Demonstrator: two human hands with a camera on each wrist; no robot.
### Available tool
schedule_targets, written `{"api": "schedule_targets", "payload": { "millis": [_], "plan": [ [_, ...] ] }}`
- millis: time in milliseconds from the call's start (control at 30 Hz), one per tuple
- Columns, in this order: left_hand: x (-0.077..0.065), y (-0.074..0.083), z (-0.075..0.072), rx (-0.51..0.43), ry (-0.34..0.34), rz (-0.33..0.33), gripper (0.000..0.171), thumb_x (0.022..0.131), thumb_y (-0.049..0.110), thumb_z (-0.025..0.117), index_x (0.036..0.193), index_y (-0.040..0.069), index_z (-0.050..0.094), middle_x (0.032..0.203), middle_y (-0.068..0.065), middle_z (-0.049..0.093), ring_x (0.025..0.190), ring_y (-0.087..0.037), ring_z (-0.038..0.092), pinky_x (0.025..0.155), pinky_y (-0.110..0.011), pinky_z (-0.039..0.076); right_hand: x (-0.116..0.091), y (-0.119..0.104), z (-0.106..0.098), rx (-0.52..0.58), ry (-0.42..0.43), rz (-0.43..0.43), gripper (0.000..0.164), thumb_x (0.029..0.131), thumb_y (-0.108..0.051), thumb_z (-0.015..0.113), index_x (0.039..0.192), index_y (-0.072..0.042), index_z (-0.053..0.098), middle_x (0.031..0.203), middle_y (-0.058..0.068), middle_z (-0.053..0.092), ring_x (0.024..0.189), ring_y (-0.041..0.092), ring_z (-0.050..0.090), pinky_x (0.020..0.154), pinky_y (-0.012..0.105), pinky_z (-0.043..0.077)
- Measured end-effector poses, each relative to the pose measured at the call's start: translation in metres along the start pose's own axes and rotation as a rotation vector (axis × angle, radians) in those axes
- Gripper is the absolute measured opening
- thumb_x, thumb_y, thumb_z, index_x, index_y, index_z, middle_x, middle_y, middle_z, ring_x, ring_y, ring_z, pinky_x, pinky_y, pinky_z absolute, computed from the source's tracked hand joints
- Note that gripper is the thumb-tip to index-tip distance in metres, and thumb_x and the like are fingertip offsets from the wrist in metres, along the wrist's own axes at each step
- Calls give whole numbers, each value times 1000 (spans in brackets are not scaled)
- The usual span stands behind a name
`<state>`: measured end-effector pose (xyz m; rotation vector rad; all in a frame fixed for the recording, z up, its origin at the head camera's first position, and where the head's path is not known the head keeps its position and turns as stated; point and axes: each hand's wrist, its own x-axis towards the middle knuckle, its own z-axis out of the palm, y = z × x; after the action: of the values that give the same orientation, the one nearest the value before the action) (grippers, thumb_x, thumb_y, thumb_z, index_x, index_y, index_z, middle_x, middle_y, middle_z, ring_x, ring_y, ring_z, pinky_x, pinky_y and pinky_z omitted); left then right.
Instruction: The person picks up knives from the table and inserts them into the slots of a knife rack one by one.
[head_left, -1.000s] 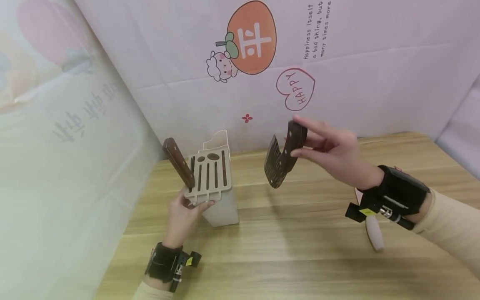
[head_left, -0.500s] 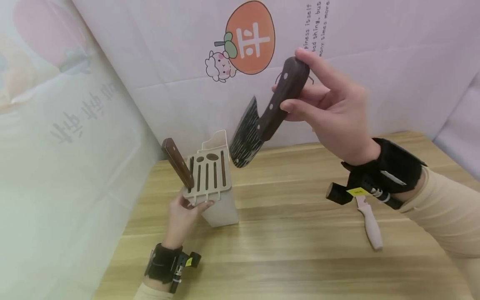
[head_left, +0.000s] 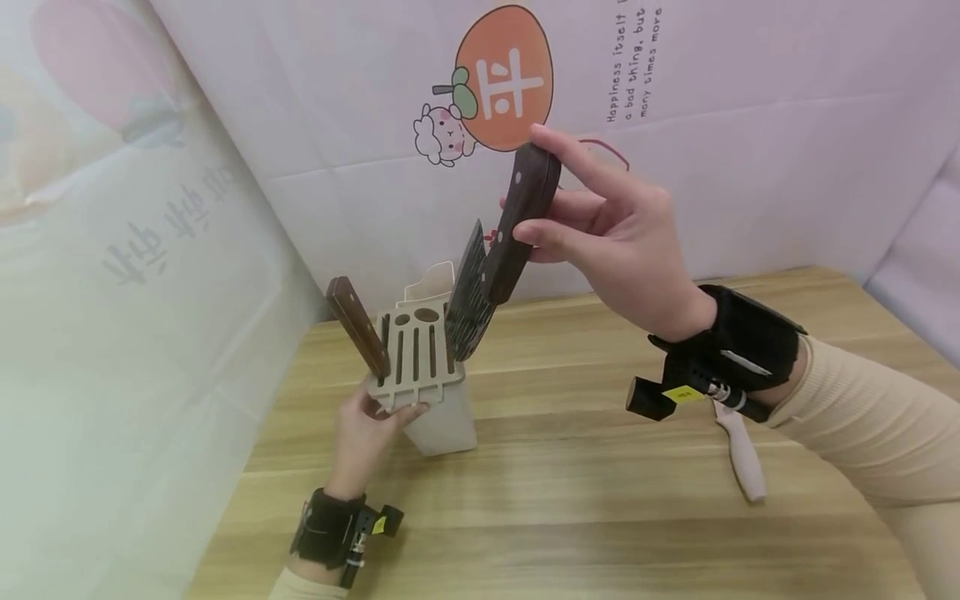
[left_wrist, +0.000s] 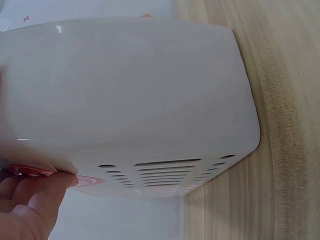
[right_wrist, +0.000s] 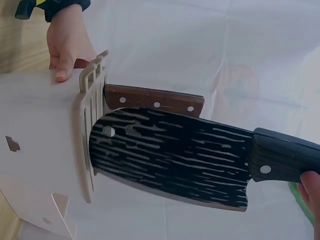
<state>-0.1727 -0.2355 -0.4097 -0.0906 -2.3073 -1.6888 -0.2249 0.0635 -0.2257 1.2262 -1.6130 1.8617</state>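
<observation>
My right hand pinches the dark handle of a cleaver, thumb on one side and index finger along the butt end. The blade points down at the right end of the slotted top of a pale knife block. In the right wrist view the streaked black cleaver blade has its front end against the top; whether it has entered a slot, I cannot tell. My left hand grips the block's near left edge, thumb in front. A brown-handled knife stands tilted in the leftmost slot.
A knife with a pale pink handle lies at the right on the wooden table, its blade partly hidden under my right wrist. Behind the table hangs a printed pale cloth, close to the block's back.
The cleaver rose in my right hand, then moved left and slightly down from the table's middle to the block's top. My left hand and the block have stayed put.
</observation>
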Motion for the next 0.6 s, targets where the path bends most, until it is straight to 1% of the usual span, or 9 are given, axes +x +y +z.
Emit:
{"api": "schedule_targets", "payload": {
  "millis": [100, 200, 333, 433, 533, 600],
  "plan": [
    [-1, 4, 1, -7, -5, -8, 63, 76, -7, 85, 133, 0, 61, 127, -16, 67, 110, -29, 67, 89, -30, 60, 4, -3, 3, 6, -24, 19, 61, 86, 16, 73, 144, 2, 56, 107, 25, 72, 100, 31, 73, 80, 43, 63],
    [-1, 4, 0, -24, 1, -5, 63, 76, -9, 85, 134, -1, 61, 128, -16, 67, 109, -27, 67, 90, -31, 60, 9, -4, 11, 17, -74, 53, 65, 85, 20, 71, 145, 2, 54, 109, 26, 72, 103, 34, 72, 82, 44, 62],
    [-1, 4, -1, -32, 13, 1, 64, 75, -9, 85, 134, -1, 61, 128, -16, 67, 107, -22, 68, 90, -31, 60, 16, 0, 27, 33, -145, 103, 66, 87, 21, 68, 147, 4, 49, 119, 25, 69, 107, 35, 71, 83, 43, 62],
    [-1, 4, 0, -18, 20, 2, 65, 75, -7, 86, 135, 0, 61, 126, -15, 67, 105, -21, 68, 88, -30, 60, 16, 11, 37, 5, -188, 132, 64, 88, 18, 69, 147, 6, 49, 126, 23, 68, 111, 31, 70, 85, 40, 62],
    [0, 5, 2, -7, 15, 0, 64, 76, -4, 87, 134, 2, 62, 126, -14, 68, 106, -23, 68, 88, -29, 60, 9, 27, 44, -76, -215, 165, 63, 88, 12, 73, 147, 3, 51, 127, 21, 68, 113, 26, 70, 87, 35, 61],
    [-1, 5, 3, -9, 6, -2, 63, 77, -2, 87, 134, 3, 62, 126, -13, 68, 107, -26, 68, 88, -29, 60, 3, 39, 48, -135, -218, 191, 63, 88, 9, 76, 146, 1, 53, 127, 20, 68, 112, 25, 70, 87, 32, 61]
  ]
}}
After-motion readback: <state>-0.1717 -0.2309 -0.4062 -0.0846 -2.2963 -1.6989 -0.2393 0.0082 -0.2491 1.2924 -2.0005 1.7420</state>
